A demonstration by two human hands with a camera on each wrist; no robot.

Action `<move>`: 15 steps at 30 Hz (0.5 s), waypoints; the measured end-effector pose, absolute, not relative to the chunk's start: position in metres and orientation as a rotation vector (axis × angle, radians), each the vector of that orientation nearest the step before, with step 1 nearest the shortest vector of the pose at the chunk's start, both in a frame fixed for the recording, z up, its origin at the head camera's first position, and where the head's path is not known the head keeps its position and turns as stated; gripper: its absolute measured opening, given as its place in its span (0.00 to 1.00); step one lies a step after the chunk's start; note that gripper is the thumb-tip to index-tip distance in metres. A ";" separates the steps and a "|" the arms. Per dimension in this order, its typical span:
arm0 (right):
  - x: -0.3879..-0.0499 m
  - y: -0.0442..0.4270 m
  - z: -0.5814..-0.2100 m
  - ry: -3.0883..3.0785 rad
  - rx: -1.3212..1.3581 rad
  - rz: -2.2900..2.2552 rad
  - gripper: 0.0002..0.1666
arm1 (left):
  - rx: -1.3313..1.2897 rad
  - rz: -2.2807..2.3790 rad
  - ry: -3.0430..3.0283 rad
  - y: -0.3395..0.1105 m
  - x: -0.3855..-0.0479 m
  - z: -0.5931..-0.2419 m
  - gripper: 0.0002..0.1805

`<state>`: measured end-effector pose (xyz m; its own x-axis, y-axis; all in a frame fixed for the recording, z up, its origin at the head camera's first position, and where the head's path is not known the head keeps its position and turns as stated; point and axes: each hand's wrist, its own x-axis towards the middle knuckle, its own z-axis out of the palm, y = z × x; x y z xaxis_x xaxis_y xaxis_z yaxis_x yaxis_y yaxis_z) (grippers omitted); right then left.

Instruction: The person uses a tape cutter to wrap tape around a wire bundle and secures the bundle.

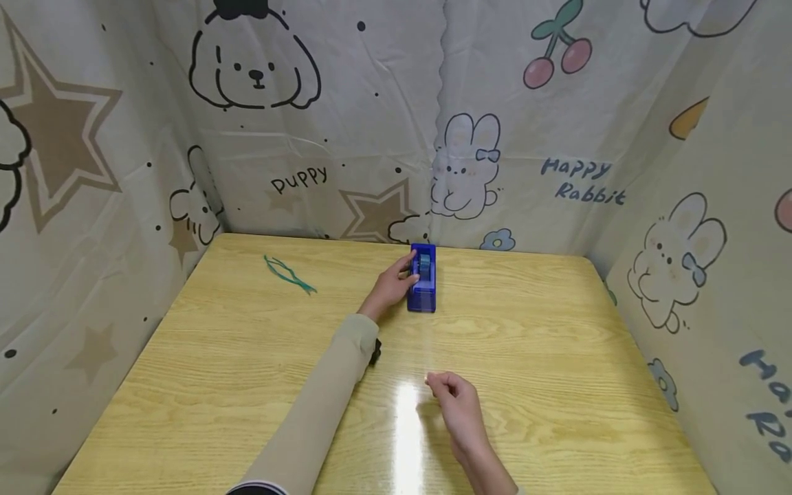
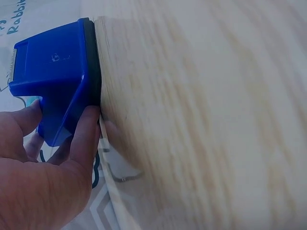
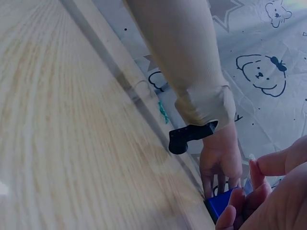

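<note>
A blue tape dispenser [image 1: 422, 300] stands near the table's back edge, a roll of tape in its well. From the left, my left hand [image 1: 388, 285] grips it; in the left wrist view the thumb and fingers of that hand [image 2: 45, 177] hold the dispenser's side [image 2: 57, 62]. My right hand [image 1: 459, 412] is well in front of it, nearer the table's front, thumb and index finger pinching the end of a clear tape strip [image 1: 427, 344] that runs back to the dispenser. In the right wrist view, that hand [image 3: 273, 191] pinches a small bit of clear tape [image 3: 252, 157].
Green twisted strings [image 1: 289, 275] lie at the back left of the wooden table [image 1: 526, 344]. Patterned cloth [image 1: 371, 103] hangs behind the table and at both sides. A black device [image 3: 184, 136] is on the left wrist.
</note>
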<state>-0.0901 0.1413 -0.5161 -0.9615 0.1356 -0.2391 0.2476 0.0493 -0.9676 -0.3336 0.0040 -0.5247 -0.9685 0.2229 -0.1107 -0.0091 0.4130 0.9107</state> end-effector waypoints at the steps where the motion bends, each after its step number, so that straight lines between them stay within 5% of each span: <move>1: -0.090 0.142 -0.515 2.214 0.408 -2.069 0.16 | 0.191 1.582 2.454 0.004 -0.333 -0.525 0.34; 15: -0.070 0.140 -0.507 2.163 0.369 -2.050 0.14 | 0.167 1.595 2.438 0.004 -0.333 -0.524 0.34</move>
